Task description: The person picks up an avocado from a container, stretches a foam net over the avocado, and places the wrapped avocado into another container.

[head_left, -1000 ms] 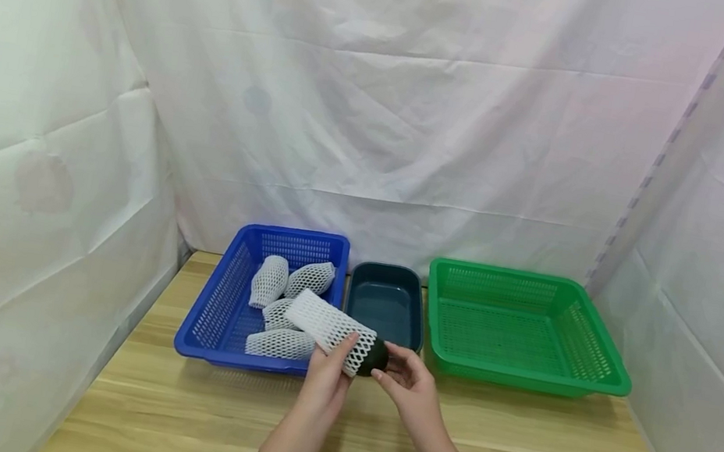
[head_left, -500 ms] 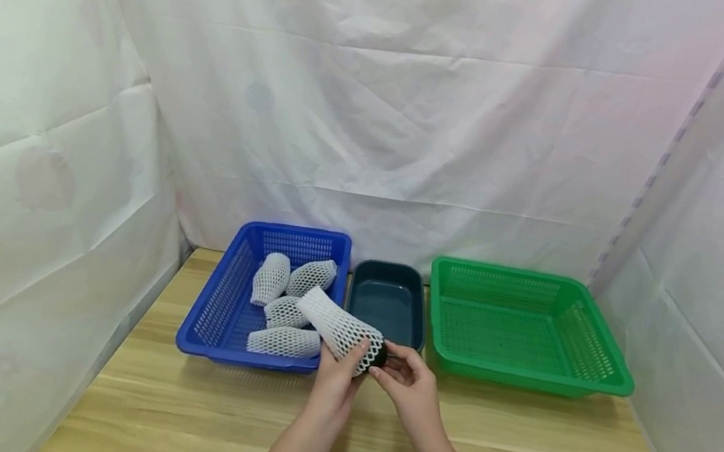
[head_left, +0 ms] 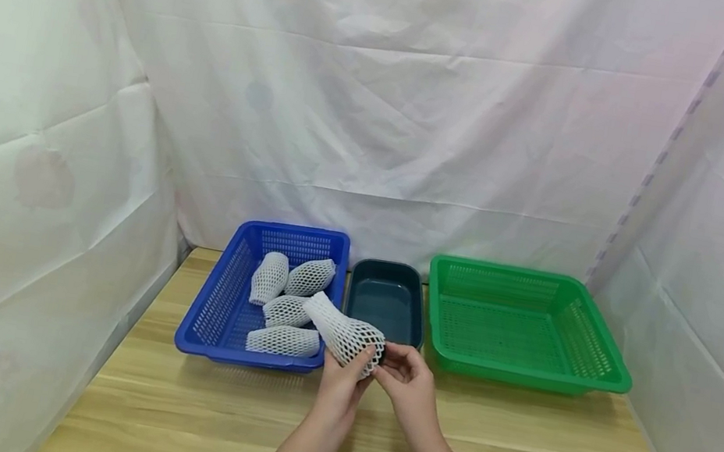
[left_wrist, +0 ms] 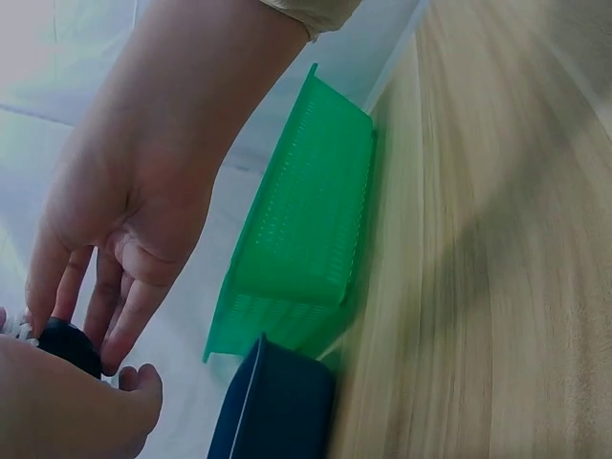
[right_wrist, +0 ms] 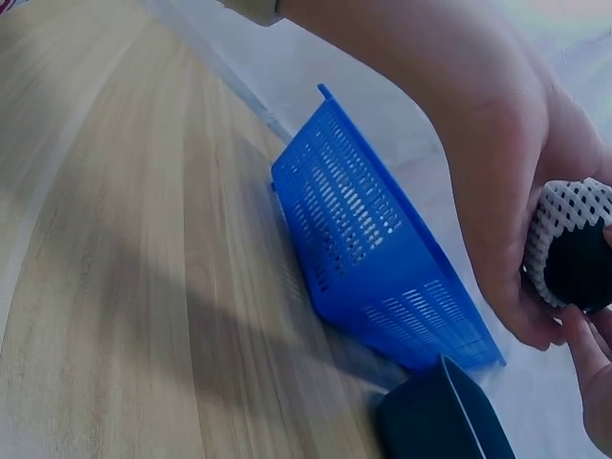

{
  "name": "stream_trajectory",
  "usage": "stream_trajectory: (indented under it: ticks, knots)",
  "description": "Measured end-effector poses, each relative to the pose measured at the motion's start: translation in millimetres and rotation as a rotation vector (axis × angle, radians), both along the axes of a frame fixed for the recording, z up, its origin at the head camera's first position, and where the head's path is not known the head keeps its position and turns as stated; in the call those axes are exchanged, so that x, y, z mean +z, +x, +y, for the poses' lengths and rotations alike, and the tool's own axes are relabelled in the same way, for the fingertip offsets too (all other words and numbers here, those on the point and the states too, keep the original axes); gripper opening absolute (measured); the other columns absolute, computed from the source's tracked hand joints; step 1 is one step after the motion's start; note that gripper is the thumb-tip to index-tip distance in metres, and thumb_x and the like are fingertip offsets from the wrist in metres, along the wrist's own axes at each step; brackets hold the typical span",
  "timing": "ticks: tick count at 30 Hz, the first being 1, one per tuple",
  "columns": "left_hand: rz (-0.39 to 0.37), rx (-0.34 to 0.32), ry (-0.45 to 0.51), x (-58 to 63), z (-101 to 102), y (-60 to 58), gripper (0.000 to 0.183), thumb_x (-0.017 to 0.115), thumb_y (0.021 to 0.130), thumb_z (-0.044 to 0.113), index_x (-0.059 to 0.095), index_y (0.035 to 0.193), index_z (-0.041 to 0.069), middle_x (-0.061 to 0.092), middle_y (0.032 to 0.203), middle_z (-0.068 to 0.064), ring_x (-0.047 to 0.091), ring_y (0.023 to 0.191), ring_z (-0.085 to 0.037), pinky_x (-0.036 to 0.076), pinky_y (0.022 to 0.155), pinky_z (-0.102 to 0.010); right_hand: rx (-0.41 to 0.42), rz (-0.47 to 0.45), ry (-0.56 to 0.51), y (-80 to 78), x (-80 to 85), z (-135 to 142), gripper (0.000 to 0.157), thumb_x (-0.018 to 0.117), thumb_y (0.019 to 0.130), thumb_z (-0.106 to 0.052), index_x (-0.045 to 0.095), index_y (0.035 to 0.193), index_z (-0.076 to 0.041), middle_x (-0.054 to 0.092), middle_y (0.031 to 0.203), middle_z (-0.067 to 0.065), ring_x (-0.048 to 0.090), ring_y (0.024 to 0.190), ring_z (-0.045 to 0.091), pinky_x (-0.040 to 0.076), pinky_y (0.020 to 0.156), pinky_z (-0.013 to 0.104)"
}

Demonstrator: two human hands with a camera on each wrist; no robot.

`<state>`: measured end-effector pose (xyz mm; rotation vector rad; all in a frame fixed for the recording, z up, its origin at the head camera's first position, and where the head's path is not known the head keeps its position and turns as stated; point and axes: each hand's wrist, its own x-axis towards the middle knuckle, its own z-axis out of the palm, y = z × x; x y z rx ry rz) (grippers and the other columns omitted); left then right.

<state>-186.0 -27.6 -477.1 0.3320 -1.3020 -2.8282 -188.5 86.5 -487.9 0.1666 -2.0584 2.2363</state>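
A white foam net sleeve covers most of a dark, round-ended fruit that looks like an avocado. My left hand grips the sleeved avocado from below, thumb lying over the net. At the avocado's bare end, my right hand pinches the net's edge between thumb and fingers, its fingertips against the dark skin. The narrow, unfilled part of the sleeve points up and left. Inside the blue basket lie several similar foam-netted pieces, with dark showing through the mesh of some.
A dark teal tray stands just beyond the hands, between the blue basket and a green basket on the right. All three sit on a wooden table. White cloth hangs behind and at both sides.
The net sleeve has been drawn further over the avocado's dark end, so less of it shows. My left hand has shifted slightly right toward the right hand, which stays nearly in place.
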Motion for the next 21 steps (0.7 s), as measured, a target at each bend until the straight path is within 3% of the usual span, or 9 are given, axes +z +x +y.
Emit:
stream_trajectory:
  ticks: [5,8,12,17,21]
  knots:
    - [-0.004,-0.008,-0.015,4.7,-8,-0.7,0.066,0.064,0.089,0.001,0.023,0.140,0.003,0.045,0.129,-0.018,0.056,0.104,-0.019,0.050,0.089,-0.033,0.038,0.077,0.055,0.4,-0.8,4,0.036,0.068,0.087,0.004,0.060,0.122,0.001,0.058,0.120,0.016,0.062,0.104,0.021,0.052,0.087,0.027]
    - [0.010,-0.052,-0.020,7.6,-15,-1.0,0.066,0.062,0.089,0.001,0.023,0.142,0.002,0.044,0.130,-0.018,0.056,0.106,-0.019,0.049,0.093,-0.037,0.100,0.201,0.147,-0.6,-0.4,9,0.052,0.071,0.084,0.007,0.055,0.133,-0.005,0.052,0.133,0.014,0.056,0.116,0.024,0.049,0.094,0.036]
    - [0.031,-0.160,-0.029,11.2,-23,-0.6,0.069,0.061,0.090,0.004,0.018,0.145,0.004,0.041,0.134,-0.017,0.053,0.110,-0.021,0.046,0.096,-0.039,0.194,0.331,0.256,-3.9,2.9,14,0.070,0.074,0.081,0.007,0.046,0.144,-0.007,0.042,0.147,0.011,0.046,0.129,0.022,0.042,0.100,0.047]
    - [0.037,-0.281,-0.037,15.1,-29,1.9,0.072,0.061,0.092,0.011,0.014,0.147,0.006,0.036,0.138,-0.019,0.049,0.115,-0.024,0.044,0.096,-0.040,0.224,0.402,0.269,0.6,19.9,15,0.066,0.073,0.079,0.012,0.047,0.140,0.004,0.046,0.144,0.019,0.050,0.124,0.014,0.043,0.099,0.048]
    - [0.026,-0.296,-0.035,16.8,-27,3.0,0.071,0.062,0.092,0.016,0.017,0.147,0.005,0.041,0.133,-0.016,0.052,0.110,-0.021,0.047,0.092,-0.037,0.179,0.445,0.240,8.6,33.6,14,0.059,0.074,0.076,0.014,0.055,0.131,0.009,0.053,0.134,0.024,0.055,0.118,0.012,0.047,0.094,0.047]
